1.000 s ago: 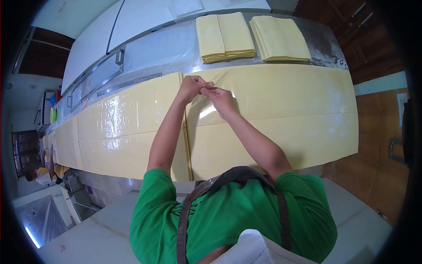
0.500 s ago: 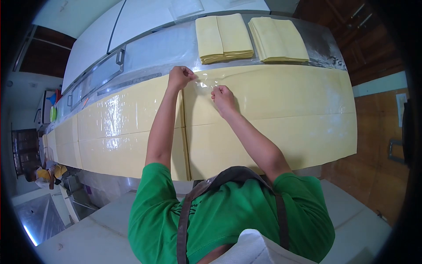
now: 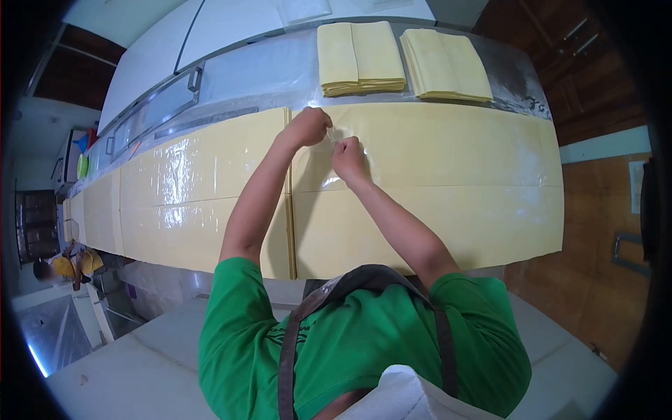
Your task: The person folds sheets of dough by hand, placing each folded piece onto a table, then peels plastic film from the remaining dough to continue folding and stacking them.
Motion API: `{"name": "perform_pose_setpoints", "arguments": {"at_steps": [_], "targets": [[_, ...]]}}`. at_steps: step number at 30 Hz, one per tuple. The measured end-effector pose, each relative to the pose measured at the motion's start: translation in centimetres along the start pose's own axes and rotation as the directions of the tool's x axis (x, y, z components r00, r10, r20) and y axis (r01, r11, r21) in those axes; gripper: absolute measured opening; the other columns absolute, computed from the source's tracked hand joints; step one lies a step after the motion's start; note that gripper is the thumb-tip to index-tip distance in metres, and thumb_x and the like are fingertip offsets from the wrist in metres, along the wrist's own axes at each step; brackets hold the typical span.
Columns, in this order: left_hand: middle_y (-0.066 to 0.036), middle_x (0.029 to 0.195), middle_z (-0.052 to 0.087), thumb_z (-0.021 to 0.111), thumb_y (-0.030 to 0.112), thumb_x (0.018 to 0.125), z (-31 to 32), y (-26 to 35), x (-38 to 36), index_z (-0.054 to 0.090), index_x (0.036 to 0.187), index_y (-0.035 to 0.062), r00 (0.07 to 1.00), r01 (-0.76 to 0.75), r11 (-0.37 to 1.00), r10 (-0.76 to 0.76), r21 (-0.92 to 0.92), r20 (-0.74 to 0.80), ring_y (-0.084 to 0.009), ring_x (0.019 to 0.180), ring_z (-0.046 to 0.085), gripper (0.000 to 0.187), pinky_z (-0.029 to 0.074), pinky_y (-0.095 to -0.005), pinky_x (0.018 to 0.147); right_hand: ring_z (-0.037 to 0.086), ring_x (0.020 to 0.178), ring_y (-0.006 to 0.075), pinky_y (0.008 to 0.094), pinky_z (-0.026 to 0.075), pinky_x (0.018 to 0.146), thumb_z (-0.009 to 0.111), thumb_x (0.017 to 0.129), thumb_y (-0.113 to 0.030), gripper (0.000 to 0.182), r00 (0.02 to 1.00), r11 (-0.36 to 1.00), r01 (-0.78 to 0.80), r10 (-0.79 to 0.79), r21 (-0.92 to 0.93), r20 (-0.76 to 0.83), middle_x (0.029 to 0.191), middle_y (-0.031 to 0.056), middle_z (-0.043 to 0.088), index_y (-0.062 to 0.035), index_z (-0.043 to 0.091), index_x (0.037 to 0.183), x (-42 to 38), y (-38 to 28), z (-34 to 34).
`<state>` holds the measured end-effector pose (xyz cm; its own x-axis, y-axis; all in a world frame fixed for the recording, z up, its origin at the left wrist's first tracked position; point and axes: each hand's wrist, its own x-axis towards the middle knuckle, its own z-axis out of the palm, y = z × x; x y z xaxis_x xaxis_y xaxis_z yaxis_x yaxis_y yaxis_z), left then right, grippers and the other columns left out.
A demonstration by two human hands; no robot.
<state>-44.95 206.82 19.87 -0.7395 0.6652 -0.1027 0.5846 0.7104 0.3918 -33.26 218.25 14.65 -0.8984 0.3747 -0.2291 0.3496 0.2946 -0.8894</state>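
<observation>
My left hand (image 3: 309, 126) is closed in a pinch at the far side of a broad pale-yellow sheet (image 3: 455, 154). Close by on the right, my right hand (image 3: 350, 158) is also closed, thumb side up. Clear plastic film (image 3: 337, 133) is gripped between the two hands, and its glossy folds run down over the sheet. How far the film reaches is hard to see. Under my left forearm lies a stacked edge (image 3: 288, 231) of several yellow layers. A shiny yellow sheet (image 3: 175, 182), seemingly film-covered, extends to the left.
Two folded stacks of yellow sheets, a left one (image 3: 360, 59) and a right one (image 3: 446, 64), rest behind on the metal table (image 3: 514, 77). A metal handle (image 3: 194, 78) and a long flat strip (image 3: 206, 123) are at the back left. Another person (image 3: 70, 266) is at the far left.
My left hand has moved right, nearer my right hand, which shifted slightly left. The film between them is now bunched, with its glossy folds reaching lower over the sheet.
</observation>
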Motion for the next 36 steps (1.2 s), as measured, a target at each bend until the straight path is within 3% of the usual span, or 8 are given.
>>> {"name": "perform_pose_setpoints", "arguments": {"at_steps": [12,17,19,25,27,29,30,36], "targets": [[-0.029,0.104,0.062,0.056,0.004,0.078,4.8,0.8,-4.9,0.064,0.095,-0.0120,0.966,0.253,0.958,-0.244,0.131,-0.082,-0.0440,0.109,0.056,0.025,0.049,-0.0466,0.095,0.066,0.086,0.0326,0.0423,0.052,0.079,0.057,0.093,-0.026,0.023,0.988,0.953,0.154,-0.148,-0.260,0.043,0.093,0.0160,0.068,-0.0036,0.063,0.093,1.6,1.5,0.2],[-0.032,0.106,0.060,0.058,0.030,0.093,6.6,-0.5,-4.7,0.060,0.101,-0.0113,0.946,0.290,0.956,-0.278,0.053,-0.165,-0.0447,0.099,0.062,0.043,0.050,-0.0494,0.091,0.062,0.077,0.0161,0.0305,0.050,0.066,0.060,0.095,-0.021,0.018,0.900,0.914,-0.225,0.062,0.339,0.431,0.089,0.0089,0.067,-0.0041,0.058,0.097,-0.1,3.1,-8.2],[-0.038,0.136,0.045,0.061,0.046,0.094,6.0,0.8,-4.5,0.055,0.116,-0.0164,0.927,0.375,0.927,-0.375,0.009,-0.020,-0.0490,0.129,0.045,0.067,0.044,-0.0486,0.103,0.062,0.078,0.0114,0.0253,0.051,0.070,0.060,0.095,-0.018,0.017,0.894,0.903,-0.255,0.084,0.346,0.440,0.093,0.0094,0.066,-0.0030,0.057,0.103,-0.4,5.0,-14.2],[-0.030,0.133,0.051,0.089,0.039,0.067,4.4,3.8,-5.7,0.053,0.119,-0.0041,0.884,0.464,0.880,-0.468,-0.101,-0.019,-0.0404,0.127,0.050,0.077,0.045,-0.0465,0.100,0.062,0.086,0.0206,0.0333,0.053,0.075,0.044,0.103,-0.014,0.013,0.967,0.804,-0.188,0.252,0.564,-0.038,0.109,0.0162,0.063,-0.0033,0.051,0.104,0.3,19.2,-43.6],[-0.023,0.121,0.059,0.090,0.037,0.065,6.3,1.3,-5.7,0.055,0.109,-0.0020,0.937,0.296,0.954,-0.298,-0.039,-0.180,-0.0416,0.110,0.059,0.069,0.049,-0.0474,0.090,0.062,0.082,0.0180,0.0304,0.053,0.067,0.046,0.102,-0.018,0.025,0.776,0.766,-0.103,0.461,0.635,-0.430,0.101,0.0151,0.066,0.0018,0.055,0.115,-1.6,19.5,-55.1],[-0.026,0.127,0.057,0.087,0.034,0.070,3.8,5.2,-4.5,0.058,0.117,-0.0022,0.892,0.451,0.892,-0.451,-0.009,0.031,-0.0391,0.126,0.051,0.066,0.042,-0.0465,0.104,0.063,0.067,0.0160,0.0266,0.050,0.055,0.047,0.101,-0.016,0.021,0.782,0.956,-0.131,0.262,0.261,-0.566,0.082,0.0097,0.065,0.0016,0.057,0.105,-2.6,26.8,-70.6],[-0.024,0.130,0.058,0.085,0.029,0.074,8.1,5.3,-2.5,0.061,0.116,0.0005,0.894,0.417,0.878,-0.350,0.233,-0.281,-0.0395,0.130,0.049,0.056,0.039,-0.0476,0.108,0.060,0.062,0.0160,0.0272,0.048,0.052,0.047,0.100,-0.014,0.018,0.754,0.961,-0.093,0.239,0.260,-0.612,0.076,0.0084,0.063,0.0010,0.056,0.102,-3.5,27.8,-78.0],[-0.020,0.150,0.041,0.061,0.042,0.094,16.8,35.8,11.6,0.052,0.136,0.0084,0.958,-0.193,0.981,0.191,0.013,-0.212,-0.0403,0.142,0.034,0.055,0.027,-0.0535,0.115,0.059,0.059,0.0132,0.0286,0.048,0.052,0.045,0.105,-0.022,0.028,0.695,0.981,-0.195,0.135,-0.004,-0.706,0.080,0.0092,0.061,-0.0001,0.060,0.109,-3.9,26.7,-89.2]]}}
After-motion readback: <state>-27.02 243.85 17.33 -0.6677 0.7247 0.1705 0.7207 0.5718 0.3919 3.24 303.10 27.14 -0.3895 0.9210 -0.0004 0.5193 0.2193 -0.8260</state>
